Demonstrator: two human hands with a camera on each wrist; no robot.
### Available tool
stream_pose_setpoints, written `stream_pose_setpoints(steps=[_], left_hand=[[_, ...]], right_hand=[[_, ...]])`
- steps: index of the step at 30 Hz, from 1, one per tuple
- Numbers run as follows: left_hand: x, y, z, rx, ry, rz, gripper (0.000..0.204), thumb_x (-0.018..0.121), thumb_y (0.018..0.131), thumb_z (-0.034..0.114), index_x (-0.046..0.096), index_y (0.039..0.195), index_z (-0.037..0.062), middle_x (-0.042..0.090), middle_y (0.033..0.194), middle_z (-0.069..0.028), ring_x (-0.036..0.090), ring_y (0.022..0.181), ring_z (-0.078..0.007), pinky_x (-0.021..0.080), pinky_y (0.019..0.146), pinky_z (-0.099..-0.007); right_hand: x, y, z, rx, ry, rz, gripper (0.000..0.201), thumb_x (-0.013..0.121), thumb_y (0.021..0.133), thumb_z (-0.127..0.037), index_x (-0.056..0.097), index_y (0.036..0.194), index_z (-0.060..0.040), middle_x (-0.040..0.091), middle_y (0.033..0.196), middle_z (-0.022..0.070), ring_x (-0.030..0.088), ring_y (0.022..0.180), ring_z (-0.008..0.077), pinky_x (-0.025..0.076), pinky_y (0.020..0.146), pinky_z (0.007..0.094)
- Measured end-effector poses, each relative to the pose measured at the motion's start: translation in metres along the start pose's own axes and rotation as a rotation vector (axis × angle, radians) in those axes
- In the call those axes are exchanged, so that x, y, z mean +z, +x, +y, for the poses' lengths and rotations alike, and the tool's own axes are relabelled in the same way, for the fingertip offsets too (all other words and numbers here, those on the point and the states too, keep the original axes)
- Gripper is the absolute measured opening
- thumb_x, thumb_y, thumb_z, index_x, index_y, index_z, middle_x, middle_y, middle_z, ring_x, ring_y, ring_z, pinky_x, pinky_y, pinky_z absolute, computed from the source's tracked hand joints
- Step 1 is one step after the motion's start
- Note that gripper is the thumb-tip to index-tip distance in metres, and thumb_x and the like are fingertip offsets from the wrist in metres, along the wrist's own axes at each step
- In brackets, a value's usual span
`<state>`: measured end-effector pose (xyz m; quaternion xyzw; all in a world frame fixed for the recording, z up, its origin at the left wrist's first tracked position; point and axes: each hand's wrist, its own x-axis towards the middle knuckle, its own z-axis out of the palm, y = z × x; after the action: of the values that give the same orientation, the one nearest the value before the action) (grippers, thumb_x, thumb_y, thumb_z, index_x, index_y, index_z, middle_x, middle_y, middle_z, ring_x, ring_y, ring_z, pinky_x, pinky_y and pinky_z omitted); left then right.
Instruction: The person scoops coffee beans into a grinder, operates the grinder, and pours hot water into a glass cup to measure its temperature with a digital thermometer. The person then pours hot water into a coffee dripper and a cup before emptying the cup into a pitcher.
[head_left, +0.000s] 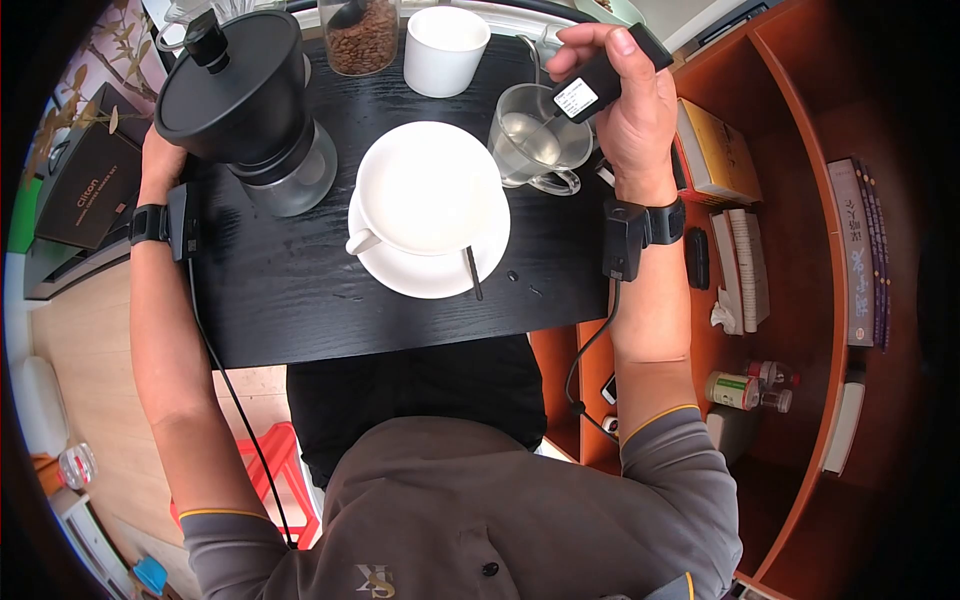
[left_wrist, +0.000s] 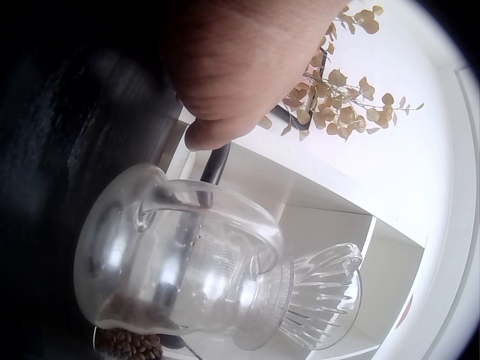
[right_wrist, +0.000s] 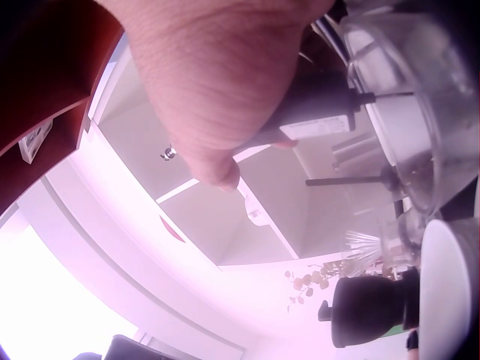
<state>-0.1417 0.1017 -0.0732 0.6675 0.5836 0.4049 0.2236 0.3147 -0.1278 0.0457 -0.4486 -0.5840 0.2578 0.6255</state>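
My right hand (head_left: 635, 110) grips a black handheld milk frother (head_left: 590, 90) with a white label, thumb along its body. Its thin shaft reaches down into a clear glass cup (head_left: 505, 165), which holds some cloudy liquid. In the right wrist view the frother (right_wrist: 319, 109) points at the cup's rim. My left hand (head_left: 163, 165) is at the table's left edge, partly hidden behind a black coffee grinder (head_left: 235, 110). In the left wrist view its thumb shows above a glass server (left_wrist: 180, 255), with nothing seen in the hand.
A white cup (head_left: 430, 190) stands on a white saucer (head_left: 425, 285) mid-table, a dark-handled spoon (head_left: 473, 273) beside it. Behind are a white tumbler (head_left: 446, 55) and a jar of coffee beans (head_left: 360, 45). A wooden bookshelf (head_left: 800, 100) is close on the right.
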Motion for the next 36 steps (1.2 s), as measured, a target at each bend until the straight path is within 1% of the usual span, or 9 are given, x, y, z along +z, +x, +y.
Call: stream_pose_setpoints(steps=[5, 7, 14, 16, 23, 26, 29, 31, 36], left_hand=[[-0.001, 0.001, -0.001, -0.026, 0.013, -0.001, 0.049, 0.062, 0.09, 0.035, 0.063, 0.121, -0.0029, 0.069, 0.117, -0.021, 0.066, 0.109, -0.0282, 0.048, 0.092, -0.036], [0.0, 0.003, -0.004, -0.002, 0.025, 0.012, 0.049, 0.062, 0.09, 0.035, 0.063, 0.121, -0.0031, 0.069, 0.117, -0.0208, 0.066, 0.109, -0.0282, 0.048, 0.092, -0.0361], [-0.001, 0.002, -0.002, 0.002, 0.025, -0.004, 0.048, 0.061, 0.09, 0.035, 0.063, 0.121, -0.0028, 0.069, 0.118, -0.0206, 0.066, 0.109, -0.0279, 0.048, 0.091, -0.0362], [-0.002, 0.003, -0.002, 0.017, 0.082, 0.001, 0.048, 0.061, 0.091, 0.034, 0.063, 0.121, -0.0024, 0.069, 0.118, -0.0205, 0.066, 0.109, -0.0279, 0.048, 0.091, -0.0362], [0.0, 0.002, -0.003, 0.021, 0.025, 0.007, 0.048, 0.061, 0.091, 0.035, 0.063, 0.122, -0.0016, 0.069, 0.119, -0.0209, 0.066, 0.109, -0.0276, 0.048, 0.091, -0.0362], [0.0, 0.004, -0.006, 0.01, 0.035, 0.008, 0.047, 0.062, 0.091, 0.034, 0.063, 0.123, -0.0009, 0.069, 0.119, -0.0206, 0.066, 0.109, -0.0268, 0.048, 0.091, -0.0361], [0.001, 0.004, -0.008, 0.002, 0.007, 0.012, 0.047, 0.063, 0.091, 0.033, 0.063, 0.124, -0.0001, 0.069, 0.119, -0.0202, 0.066, 0.109, -0.0269, 0.048, 0.091, -0.036], [0.002, 0.006, -0.01, -0.018, -0.034, -0.005, 0.047, 0.063, 0.091, 0.033, 0.062, 0.125, 0.0007, 0.069, 0.119, -0.0199, 0.066, 0.109, -0.0273, 0.049, 0.092, -0.0359], [0.001, 0.005, -0.008, 0.005, -0.003, 0.003, 0.047, 0.063, 0.091, 0.033, 0.062, 0.126, 0.0008, 0.069, 0.121, -0.0196, 0.066, 0.11, -0.0276, 0.048, 0.093, -0.0359]], right_hand=[[0.001, 0.001, 0.002, 0.005, 0.021, -0.027, 0.048, 0.054, 0.099, -0.041, 0.069, 0.107, 0.0048, 0.071, 0.085, 0.0121, 0.068, 0.08, 0.0173, 0.055, 0.078, 0.0294], [0.004, 0.0, 0.003, -0.032, -0.066, -0.061, 0.046, 0.055, 0.099, -0.039, 0.07, 0.106, 0.0036, 0.071, 0.084, 0.011, 0.068, 0.08, 0.0161, 0.054, 0.077, 0.0283], [0.006, -0.001, 0.001, -0.028, -0.065, -0.05, 0.044, 0.055, 0.099, -0.038, 0.071, 0.106, 0.0029, 0.071, 0.084, 0.0104, 0.068, 0.079, 0.0155, 0.054, 0.076, 0.0274], [0.005, -0.001, 0.002, -0.017, -0.057, -0.054, 0.044, 0.055, 0.099, -0.037, 0.071, 0.106, 0.0029, 0.071, 0.084, 0.0104, 0.068, 0.079, 0.0155, 0.054, 0.076, 0.0274], [0.002, 0.0, 0.003, -0.029, -0.056, -0.054, 0.04, 0.056, 0.099, -0.034, 0.071, 0.106, 0.0029, 0.071, 0.084, 0.0106, 0.067, 0.08, 0.0156, 0.054, 0.076, 0.028], [0.001, 0.001, 0.003, -0.069, -0.081, -0.03, 0.039, 0.057, 0.099, -0.033, 0.071, 0.105, 0.0028, 0.071, 0.084, 0.0107, 0.067, 0.08, 0.0159, 0.054, 0.077, 0.0287], [0.0, 0.001, 0.001, -0.052, -0.076, -0.023, 0.038, 0.057, 0.099, -0.033, 0.071, 0.105, 0.0025, 0.071, 0.084, 0.0112, 0.067, 0.079, 0.0163, 0.053, 0.077, 0.0291], [-0.002, 0.002, 0.001, -0.017, 0.01, -0.028, 0.039, 0.057, 0.099, -0.034, 0.07, 0.105, 0.0029, 0.071, 0.084, 0.0117, 0.067, 0.079, 0.0166, 0.053, 0.076, 0.0288], [-0.003, 0.001, -0.002, -0.03, -0.04, 0.039, 0.044, 0.054, 0.099, -0.037, 0.069, 0.105, 0.0046, 0.071, 0.084, 0.0133, 0.067, 0.079, 0.018, 0.054, 0.076, 0.0298]])
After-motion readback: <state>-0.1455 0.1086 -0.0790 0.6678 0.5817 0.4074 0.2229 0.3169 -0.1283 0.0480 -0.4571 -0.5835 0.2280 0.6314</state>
